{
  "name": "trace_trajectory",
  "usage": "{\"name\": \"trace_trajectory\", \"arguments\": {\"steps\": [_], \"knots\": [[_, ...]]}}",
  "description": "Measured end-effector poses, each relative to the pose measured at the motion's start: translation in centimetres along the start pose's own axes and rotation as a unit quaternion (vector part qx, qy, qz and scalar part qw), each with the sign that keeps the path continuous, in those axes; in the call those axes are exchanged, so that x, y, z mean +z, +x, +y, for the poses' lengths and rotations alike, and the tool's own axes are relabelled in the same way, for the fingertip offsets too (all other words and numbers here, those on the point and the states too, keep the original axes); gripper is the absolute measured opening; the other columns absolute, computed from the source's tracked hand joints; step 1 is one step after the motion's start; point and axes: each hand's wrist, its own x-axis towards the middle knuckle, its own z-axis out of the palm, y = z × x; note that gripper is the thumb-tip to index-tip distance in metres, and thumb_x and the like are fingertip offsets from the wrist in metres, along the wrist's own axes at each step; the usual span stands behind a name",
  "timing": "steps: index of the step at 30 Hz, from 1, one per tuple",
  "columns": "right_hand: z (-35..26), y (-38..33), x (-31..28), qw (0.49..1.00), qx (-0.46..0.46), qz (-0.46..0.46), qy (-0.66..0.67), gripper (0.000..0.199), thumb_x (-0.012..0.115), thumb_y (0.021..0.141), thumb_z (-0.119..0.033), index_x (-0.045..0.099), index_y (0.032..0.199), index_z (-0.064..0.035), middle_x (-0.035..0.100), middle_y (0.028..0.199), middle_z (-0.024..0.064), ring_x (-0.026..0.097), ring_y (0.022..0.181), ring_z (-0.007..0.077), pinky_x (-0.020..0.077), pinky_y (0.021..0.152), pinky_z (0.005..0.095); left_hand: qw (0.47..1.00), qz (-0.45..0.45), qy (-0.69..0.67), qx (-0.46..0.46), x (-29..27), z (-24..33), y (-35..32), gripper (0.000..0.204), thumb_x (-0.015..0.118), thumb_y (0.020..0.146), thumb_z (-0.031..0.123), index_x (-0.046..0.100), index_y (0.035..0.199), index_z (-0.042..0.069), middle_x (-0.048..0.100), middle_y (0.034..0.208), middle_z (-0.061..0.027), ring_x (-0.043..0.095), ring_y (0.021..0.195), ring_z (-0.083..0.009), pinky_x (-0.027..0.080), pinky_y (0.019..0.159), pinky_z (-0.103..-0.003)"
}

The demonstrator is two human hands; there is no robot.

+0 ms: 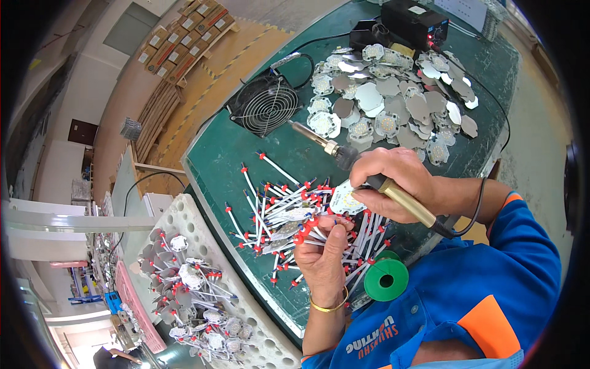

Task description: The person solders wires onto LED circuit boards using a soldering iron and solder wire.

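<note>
Green bench [212, 157] | fan [268, 109], plate heap [393, 92], spool [375, 283] around | left hand [324, 261] curled round red-collared tubes [300, 235] | right hand [402, 177] closed round soldering iron [405, 202]

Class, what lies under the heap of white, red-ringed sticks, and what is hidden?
The green tabletop shows around the heap and through gaps near its edges. Its crowded middle covers whatever is beneath; the left hand hides part too.

1. There were two hands at work, one left hand [324, 261] and one right hand [402, 183].
2. Just one soldering iron [346, 156].
3. One fan [267, 107], one green spool [372, 288], one black box [412, 26].
4. White tubes [294, 213]? Dozens, too tangled to count.
5. Loose boards [370, 98] ran to dozens too, overlapping like crazy.
</note>
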Motion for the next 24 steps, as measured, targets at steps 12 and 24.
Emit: {"name": "trace_trajectory", "arguments": {"steps": [12,24], "knots": [[-0.5,1.4,0.7,0.996,-0.054,-0.069,0.016,0.026,0.058,0.071,0.001,0.048,0.094,-0.0056,0.057,0.078,0.0072,0.058,0.062,0.0247,0.0456,0.051,0.0328,0.994,0.047,0.089,0.032,-0.1,0.3,-0.1,0.010,0.066,0.076,0.000,0.061,0.084,0.001,0.058,0.071,0.0018,0.049,0.060,-0.0032,0.040,0.053,-0.017],[-0.3,1.1,1.0,0.997,-0.034,-0.066,0.024,0.027,0.059,0.071,0.002,0.047,0.094,-0.0064,0.057,0.075,0.0074,0.057,0.059,0.0238,0.0437,0.048,0.0323,0.993,0.049,0.110,0.002,-0.1,0.5,0.0,0.007,0.065,0.075,0.000,0.060,0.080,0.002,0.059,0.069,0.0016,0.049,0.058,-0.0026,0.039,0.052,-0.017]]}}
